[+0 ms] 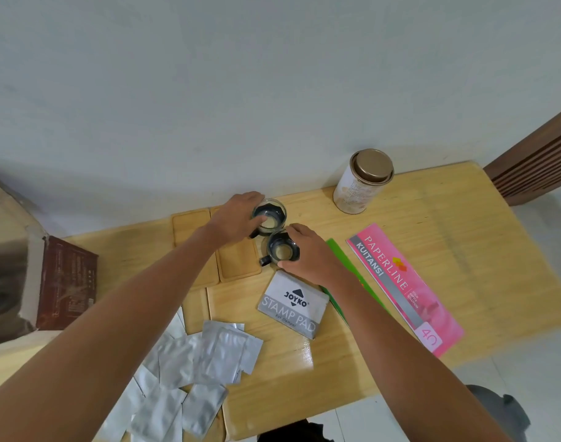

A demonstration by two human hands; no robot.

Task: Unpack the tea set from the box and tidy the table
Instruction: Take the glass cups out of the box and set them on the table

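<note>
Two small glass cups with dark holders stand near the table's far middle. My left hand (232, 218) grips the farther cup (270, 216) from its left side. My right hand (307, 255) wraps the nearer cup (282, 250) from the right; its dark handle points left. Two light wooden trays (193, 228) lie side by side under my left forearm, the right one (237, 260) just left of the nearer cup. The opened brown box (67, 282) stands at the left edge. Several silver foil sachets (205, 355) are scattered at the front left.
A cream tin with a bronze lid (362, 183) stands at the back. A grey stamp pad case (293, 304) lies below the cups. A green ruler (339, 260) and a pink receipt book (403, 288) lie to the right on the wooden table (480, 250).
</note>
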